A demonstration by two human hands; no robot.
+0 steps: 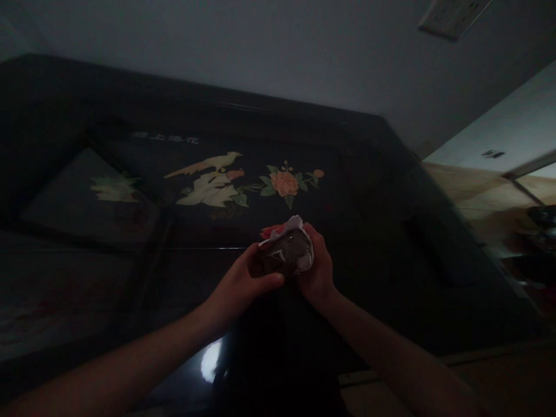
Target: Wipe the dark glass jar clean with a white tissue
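Both of my hands meet at the middle of the view around a small dark, glossy bundle (289,253) with a white, ragged, paper-like edge. My left hand (249,271) grips its left side, the thumb lying along the lower front. On the other side, my right hand (319,260) is wrapped round the bundle's right side. Most of the right hand's fingers are hidden, and a bit of reddish colour shows behind the white edge. Dim light keeps me from telling what the bundle is. It is held above a dark, shiny tabletop (373,243).
The tabletop bears a bird figure (208,165), a pink flower (285,184) with leaves, and pale written characters. A pale wall (260,52) stands behind, with an outlet plate (454,17) at upper right. Dark, blurred objects (538,249) are at far right.
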